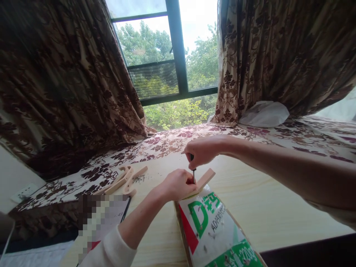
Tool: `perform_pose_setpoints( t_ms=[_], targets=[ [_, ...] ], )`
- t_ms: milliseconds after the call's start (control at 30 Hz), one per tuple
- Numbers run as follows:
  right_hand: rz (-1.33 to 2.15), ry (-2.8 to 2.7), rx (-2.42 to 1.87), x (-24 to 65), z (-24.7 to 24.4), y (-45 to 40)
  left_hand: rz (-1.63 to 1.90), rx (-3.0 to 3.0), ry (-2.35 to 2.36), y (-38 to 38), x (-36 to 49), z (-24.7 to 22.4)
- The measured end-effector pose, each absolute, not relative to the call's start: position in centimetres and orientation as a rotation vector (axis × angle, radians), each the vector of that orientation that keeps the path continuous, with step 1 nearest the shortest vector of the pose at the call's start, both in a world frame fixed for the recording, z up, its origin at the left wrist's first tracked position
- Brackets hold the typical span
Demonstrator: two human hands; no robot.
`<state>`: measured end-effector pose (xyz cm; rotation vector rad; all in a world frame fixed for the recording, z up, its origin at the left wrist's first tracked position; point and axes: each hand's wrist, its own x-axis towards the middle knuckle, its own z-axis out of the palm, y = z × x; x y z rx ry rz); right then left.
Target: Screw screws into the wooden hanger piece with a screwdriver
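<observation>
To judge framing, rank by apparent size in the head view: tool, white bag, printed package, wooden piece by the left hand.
Printed package
White bag
Wooden piece
Tool
Last two partly hidden; visible parts ranked.

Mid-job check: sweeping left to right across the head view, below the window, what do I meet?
Wall socket → loose wooden pieces → left hand → right hand → white bag by the curtain.

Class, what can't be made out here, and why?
In the head view:
Tool: tip hidden by left hand, grip mostly by right hand.
Printed cardboard: near end cut off by bottom edge.
Grey bits: too small to identify.
Lower-left flat item: largely pixelated.
</observation>
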<state>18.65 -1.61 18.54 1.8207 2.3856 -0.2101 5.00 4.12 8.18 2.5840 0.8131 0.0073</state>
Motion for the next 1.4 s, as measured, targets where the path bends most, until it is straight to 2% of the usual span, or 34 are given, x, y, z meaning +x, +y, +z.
perform_pose_setpoints(
  t_ms=[233, 1033, 1233, 1400],
  targets=[
    [-0.179, 2.446, 1.754, 18.2, 19.4, -2.2, -0.131, 2.625, 0.813, 4.1, 5.0, 8.5],
    [-0.265, 2.442, 1.851, 19.1, 18.2, -1.8, -0.132, 2.67, 0.77, 4.1, 5.1, 8.5],
    [-0.299, 2.557, 1.757, 19.2, 18.8, -2.6, -0.181, 2.71, 0.795, 3.6, 5.2, 9.1],
    [-0.166, 2.596, 1.775, 18.8, 18.2, -2.5, -0.213, 2.723, 0.844, 3.2, 5.5, 9.5]
  ],
)
